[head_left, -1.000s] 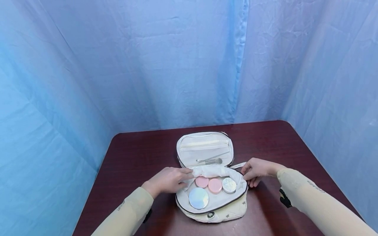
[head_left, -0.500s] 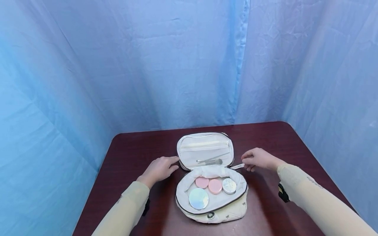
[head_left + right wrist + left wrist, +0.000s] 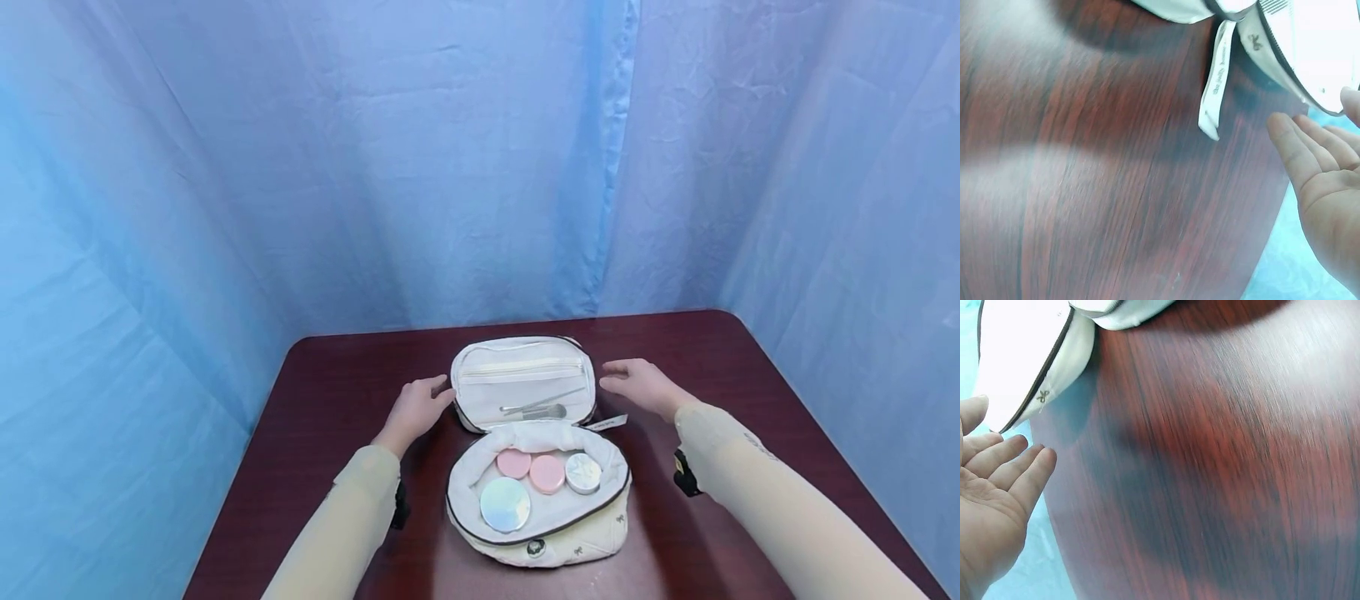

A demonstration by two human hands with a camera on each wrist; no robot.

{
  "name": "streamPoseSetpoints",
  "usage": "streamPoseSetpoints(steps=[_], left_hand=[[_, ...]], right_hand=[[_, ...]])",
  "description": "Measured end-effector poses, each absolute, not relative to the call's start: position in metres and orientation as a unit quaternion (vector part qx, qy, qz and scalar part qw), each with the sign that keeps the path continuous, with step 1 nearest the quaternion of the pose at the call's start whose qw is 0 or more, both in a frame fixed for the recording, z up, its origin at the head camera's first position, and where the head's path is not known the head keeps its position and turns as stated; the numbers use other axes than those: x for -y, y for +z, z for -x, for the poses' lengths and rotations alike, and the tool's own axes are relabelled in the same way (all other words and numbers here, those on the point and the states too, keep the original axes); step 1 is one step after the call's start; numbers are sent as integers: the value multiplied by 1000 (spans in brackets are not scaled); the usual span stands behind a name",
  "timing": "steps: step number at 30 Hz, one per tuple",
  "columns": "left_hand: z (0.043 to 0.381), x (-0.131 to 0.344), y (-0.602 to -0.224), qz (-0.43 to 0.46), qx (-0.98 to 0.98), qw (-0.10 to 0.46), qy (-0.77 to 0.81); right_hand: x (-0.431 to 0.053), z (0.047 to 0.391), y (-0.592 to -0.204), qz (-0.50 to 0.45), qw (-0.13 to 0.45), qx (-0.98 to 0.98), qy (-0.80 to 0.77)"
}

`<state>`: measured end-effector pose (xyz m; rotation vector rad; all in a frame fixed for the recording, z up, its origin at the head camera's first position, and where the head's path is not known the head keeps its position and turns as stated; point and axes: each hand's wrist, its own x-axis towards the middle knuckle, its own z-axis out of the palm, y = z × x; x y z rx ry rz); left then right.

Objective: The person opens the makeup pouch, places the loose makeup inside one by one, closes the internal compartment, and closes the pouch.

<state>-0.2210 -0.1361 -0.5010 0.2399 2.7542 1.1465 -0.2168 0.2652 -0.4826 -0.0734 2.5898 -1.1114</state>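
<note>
A cream cosmetic bag lies unzipped on the dark red table, its lid folded back behind it. Inside the bag are two pink round cases, a silver-white round case and a larger shiny disc. Thin brushes sit in the lid's clear pocket. At the lid's left edge is my left hand, fingers extended and fingertips right by the rim. My right hand is beside the lid's right edge, its fingers straight and holding nothing. A white fabric strap hangs out near the hinge.
The wooden table has rounded back corners. Pale blue curtains surround it at the back and both sides. A black wrist device sits under the right sleeve.
Both hands have moved away from the bag's body, up and back to either side of the lid. The right hand has let go of the strap. The bag stays in place.
</note>
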Motion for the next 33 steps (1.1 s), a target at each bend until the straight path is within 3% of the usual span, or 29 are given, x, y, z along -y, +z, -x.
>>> streamPoseSetpoints(steps=[18,33], left_hand=[[230,121,-510,22,-820,146,553],[235,118,-502,49,-774,133,617]], right_hand=[[-251,226,-492,-7,229,-794,-564],[-255,226,-492,-44,146,-780,-607]])
